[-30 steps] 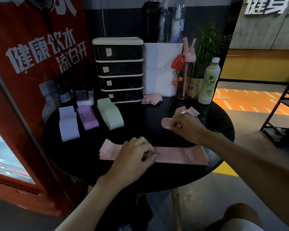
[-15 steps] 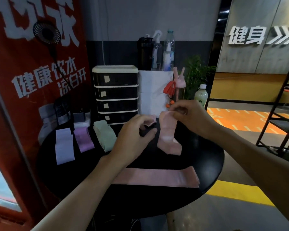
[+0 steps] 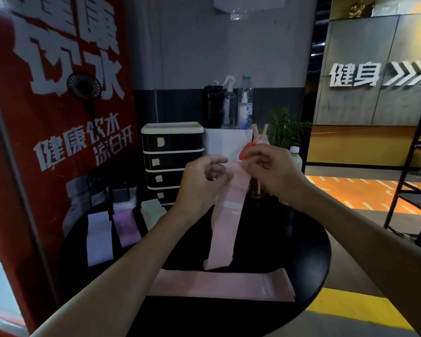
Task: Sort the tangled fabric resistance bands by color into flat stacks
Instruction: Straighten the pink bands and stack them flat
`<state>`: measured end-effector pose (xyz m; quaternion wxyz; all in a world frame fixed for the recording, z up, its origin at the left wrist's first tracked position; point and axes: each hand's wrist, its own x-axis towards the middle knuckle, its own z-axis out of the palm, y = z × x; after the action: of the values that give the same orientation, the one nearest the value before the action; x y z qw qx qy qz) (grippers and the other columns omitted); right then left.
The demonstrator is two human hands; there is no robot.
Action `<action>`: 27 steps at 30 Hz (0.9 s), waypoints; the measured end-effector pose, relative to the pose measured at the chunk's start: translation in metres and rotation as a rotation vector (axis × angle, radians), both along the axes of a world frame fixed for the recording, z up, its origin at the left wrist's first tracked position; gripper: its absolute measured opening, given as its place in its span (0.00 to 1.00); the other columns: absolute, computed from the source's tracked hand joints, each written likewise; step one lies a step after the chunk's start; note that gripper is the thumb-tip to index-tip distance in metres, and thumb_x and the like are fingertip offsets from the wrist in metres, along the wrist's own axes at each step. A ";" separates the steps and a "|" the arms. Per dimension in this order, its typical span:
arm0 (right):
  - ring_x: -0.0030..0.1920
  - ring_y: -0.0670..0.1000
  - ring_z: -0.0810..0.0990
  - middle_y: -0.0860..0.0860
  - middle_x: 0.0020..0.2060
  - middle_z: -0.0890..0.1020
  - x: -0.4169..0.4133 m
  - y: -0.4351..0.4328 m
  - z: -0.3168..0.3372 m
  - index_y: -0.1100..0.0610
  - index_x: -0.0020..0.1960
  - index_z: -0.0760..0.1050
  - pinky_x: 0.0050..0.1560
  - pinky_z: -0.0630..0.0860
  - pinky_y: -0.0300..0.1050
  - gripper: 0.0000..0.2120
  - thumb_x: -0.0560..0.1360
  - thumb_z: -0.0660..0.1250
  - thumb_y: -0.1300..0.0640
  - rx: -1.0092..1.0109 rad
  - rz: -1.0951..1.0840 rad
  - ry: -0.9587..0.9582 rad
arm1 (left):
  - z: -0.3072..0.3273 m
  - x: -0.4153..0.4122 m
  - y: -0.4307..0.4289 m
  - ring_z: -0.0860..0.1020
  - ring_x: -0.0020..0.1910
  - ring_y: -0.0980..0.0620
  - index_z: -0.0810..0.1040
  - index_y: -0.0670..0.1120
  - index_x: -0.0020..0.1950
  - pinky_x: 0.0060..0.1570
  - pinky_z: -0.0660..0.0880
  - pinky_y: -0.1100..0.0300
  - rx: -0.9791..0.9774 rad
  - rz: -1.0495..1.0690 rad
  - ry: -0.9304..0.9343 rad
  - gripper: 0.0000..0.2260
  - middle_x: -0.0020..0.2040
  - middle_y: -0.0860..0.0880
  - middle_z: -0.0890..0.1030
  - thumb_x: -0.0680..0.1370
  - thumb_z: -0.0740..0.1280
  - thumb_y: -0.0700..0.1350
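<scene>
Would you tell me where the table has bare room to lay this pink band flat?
Bare tabletop lies right of the hanging pink band, behind the flat pink stack. The left rear is crowded: lavender band, purple band, green band, near the drawer unit.

A round black table (image 3: 309, 239) stands against a red banner (image 3: 58, 117) with white characters, and a small black fan (image 3: 84, 85) hangs before the banner. At the table's back stands a black drawer unit (image 3: 172, 152) with a cream top. Beside the unit is a white box (image 3: 219, 142) carrying a black bottle (image 3: 212, 107), a spray bottle (image 3: 229, 103) and a clear bottle (image 3: 245, 100). A green plant (image 3: 286, 127) rises just right of them. A black metal rack (image 3: 413, 190) stands at far right.
</scene>
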<state>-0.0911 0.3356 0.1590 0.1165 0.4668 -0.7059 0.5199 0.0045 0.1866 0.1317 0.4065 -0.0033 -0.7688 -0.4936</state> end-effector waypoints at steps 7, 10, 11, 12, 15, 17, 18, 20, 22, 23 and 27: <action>0.42 0.57 0.79 0.51 0.47 0.83 0.001 0.003 -0.009 0.51 0.59 0.70 0.46 0.79 0.59 0.25 0.67 0.78 0.56 -0.010 0.105 0.015 | 0.012 0.005 -0.001 0.83 0.44 0.50 0.82 0.43 0.53 0.44 0.81 0.64 0.087 0.022 0.020 0.09 0.45 0.43 0.84 0.75 0.73 0.36; 0.39 0.51 0.79 0.51 0.45 0.82 0.002 0.000 -0.012 0.52 0.55 0.69 0.41 0.78 0.49 0.22 0.68 0.78 0.55 0.004 0.108 0.030 | 0.016 0.006 -0.001 0.84 0.44 0.53 0.82 0.41 0.56 0.43 0.80 0.65 0.127 0.037 0.040 0.09 0.45 0.44 0.85 0.76 0.73 0.38; 0.38 0.48 0.78 0.50 0.44 0.82 0.003 -0.001 -0.013 0.53 0.53 0.69 0.40 0.76 0.44 0.20 0.69 0.78 0.57 0.004 0.104 0.037 | 0.017 0.006 -0.001 0.84 0.43 0.55 0.82 0.42 0.56 0.42 0.80 0.66 0.139 0.040 0.045 0.09 0.45 0.45 0.85 0.76 0.73 0.39; 0.36 0.45 0.78 0.49 0.42 0.81 0.004 -0.002 -0.013 0.55 0.51 0.70 0.38 0.74 0.39 0.18 0.69 0.77 0.59 -0.002 0.098 0.052 | 0.017 0.007 -0.001 0.84 0.43 0.56 0.82 0.42 0.56 0.42 0.79 0.67 0.155 0.038 0.050 0.09 0.45 0.47 0.85 0.76 0.73 0.40; 0.35 0.41 0.76 0.45 0.38 0.79 0.008 -0.006 -0.013 0.57 0.50 0.77 0.36 0.72 0.33 0.12 0.69 0.76 0.63 -0.013 0.050 0.097 | 0.019 0.009 -0.003 0.84 0.43 0.55 0.83 0.42 0.55 0.43 0.80 0.64 0.187 0.027 0.062 0.09 0.43 0.48 0.85 0.76 0.73 0.41; 0.36 0.41 0.76 0.44 0.37 0.80 0.009 -0.007 -0.013 0.56 0.49 0.80 0.38 0.74 0.36 0.10 0.70 0.76 0.62 -0.014 0.020 0.111 | 0.020 0.010 -0.004 0.83 0.40 0.57 0.83 0.45 0.52 0.41 0.79 0.65 0.187 0.030 0.069 0.05 0.41 0.49 0.84 0.77 0.73 0.41; 0.36 0.40 0.76 0.44 0.37 0.81 0.010 -0.007 -0.013 0.55 0.48 0.81 0.38 0.74 0.36 0.08 0.71 0.75 0.62 -0.021 0.010 0.120 | 0.020 0.011 -0.004 0.83 0.40 0.57 0.82 0.46 0.50 0.41 0.80 0.65 0.187 0.037 0.073 0.03 0.40 0.48 0.84 0.77 0.73 0.41; 0.36 0.40 0.75 0.45 0.38 0.81 0.012 -0.008 -0.012 0.55 0.47 0.82 0.39 0.73 0.36 0.05 0.73 0.74 0.62 -0.047 -0.006 0.144 | 0.021 0.012 -0.005 0.83 0.40 0.52 0.81 0.45 0.49 0.41 0.81 0.61 0.197 0.040 0.071 0.03 0.42 0.44 0.84 0.77 0.72 0.42; 0.37 0.42 0.75 0.47 0.39 0.80 0.013 -0.009 -0.009 0.56 0.47 0.82 0.39 0.73 0.38 0.03 0.74 0.73 0.62 -0.068 -0.027 0.167 | 0.021 0.012 -0.006 0.84 0.44 0.47 0.80 0.43 0.52 0.44 0.82 0.57 0.201 0.027 0.035 0.06 0.45 0.41 0.84 0.78 0.71 0.44; 0.37 0.43 0.75 0.48 0.39 0.79 0.013 -0.009 -0.007 0.57 0.47 0.82 0.40 0.74 0.40 0.03 0.74 0.72 0.62 -0.075 -0.037 0.172 | 0.021 0.012 -0.007 0.84 0.45 0.46 0.80 0.44 0.54 0.45 0.83 0.54 0.197 0.019 0.009 0.07 0.46 0.42 0.84 0.78 0.71 0.45; 0.38 0.50 0.78 0.49 0.39 0.79 0.014 -0.011 0.002 0.56 0.45 0.80 0.43 0.78 0.52 0.03 0.75 0.71 0.63 -0.096 -0.042 0.133 | 0.019 0.013 -0.007 0.83 0.46 0.45 0.81 0.45 0.53 0.49 0.80 0.52 0.184 -0.016 -0.056 0.08 0.47 0.43 0.85 0.81 0.67 0.49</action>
<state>-0.0767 0.3246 0.1613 0.1961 0.4794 -0.6806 0.5183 0.0180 0.1794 0.1502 0.3794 0.0419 -0.7314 -0.5651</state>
